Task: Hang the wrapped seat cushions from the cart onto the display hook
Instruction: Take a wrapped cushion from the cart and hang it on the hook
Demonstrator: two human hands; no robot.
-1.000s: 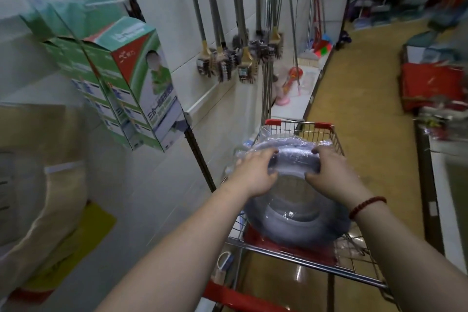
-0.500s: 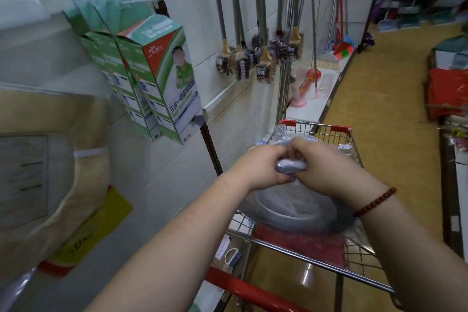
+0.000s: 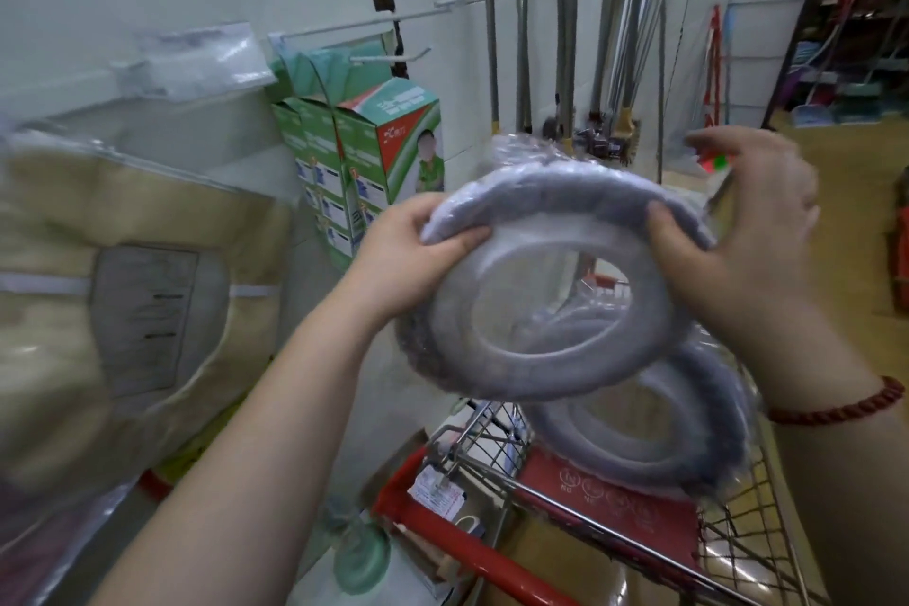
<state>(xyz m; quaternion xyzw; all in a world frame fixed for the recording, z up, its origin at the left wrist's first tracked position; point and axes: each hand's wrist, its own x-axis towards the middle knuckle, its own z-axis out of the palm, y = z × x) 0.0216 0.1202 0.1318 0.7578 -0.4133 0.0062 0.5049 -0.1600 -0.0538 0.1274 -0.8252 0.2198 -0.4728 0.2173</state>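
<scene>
Both your hands grip one wrapped grey ring cushion (image 3: pixel 541 290) by its top edge.
Left hand (image 3: pixel 413 256) pinches tight, right hand (image 3: pixel 738 231) thumb-clamped, fingers spread; second cushion (image 3: pixel 649 428) in cart (image 3: pixel 541 482).

Even, diffuse indoor light, moderately bright; shadows faint. Soft glare on the clear plastic wrap of the grey ring-shaped cushion (image 3: pixel 551 290). Motion blur smears the right hand (image 3: pixel 742 231) and left edge; wide-angle distortion bends the margins
</scene>
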